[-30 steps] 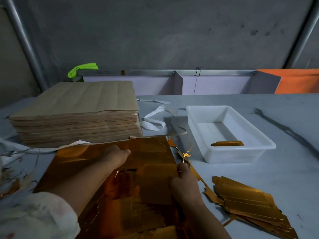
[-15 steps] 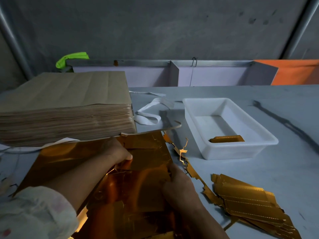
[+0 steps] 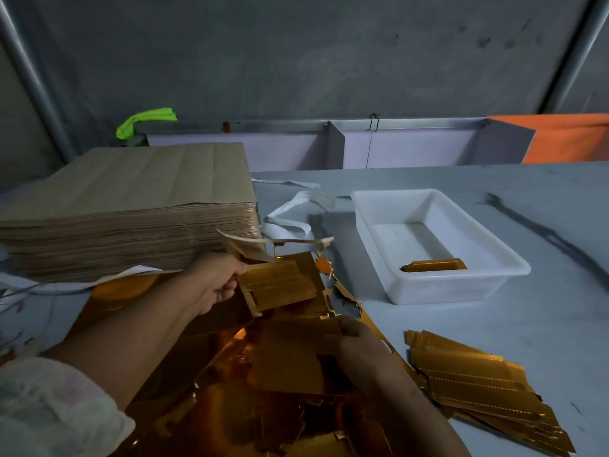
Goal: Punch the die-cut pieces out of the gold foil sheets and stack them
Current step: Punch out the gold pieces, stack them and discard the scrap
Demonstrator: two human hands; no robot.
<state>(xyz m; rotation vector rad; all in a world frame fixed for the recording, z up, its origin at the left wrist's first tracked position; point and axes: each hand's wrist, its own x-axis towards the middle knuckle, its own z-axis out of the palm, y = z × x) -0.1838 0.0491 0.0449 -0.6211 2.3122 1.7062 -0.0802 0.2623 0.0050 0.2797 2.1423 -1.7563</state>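
Sleeve point(image 3: 49, 410), pale and bunched, covers the left forearm at seven o'clock. One tall stack of brown sheets point(image 3: 131, 206) stands at ten o'clock, with one green cloth point(image 3: 145, 122) behind it. The left hand point(image 3: 216, 285) is closed on one punched gold piece point(image 3: 280, 285), lifted just in front of that stack, thumb on top. One gold foil sheet point(image 3: 184, 367) lies under both arms at six o'clock, torn and ragged along its right edge. The right hand point(image 3: 359, 347) pinches another gold piece point(image 3: 290, 354) against the sheet. White strips point(image 3: 290, 219) curl at twelve o'clock. One white tray point(image 3: 438, 245) at two o'clock holds one gold piece point(image 3: 433, 266). One stack of punched pieces point(image 3: 478, 387) lies at four o'clock, fanned; its count cannot be told.
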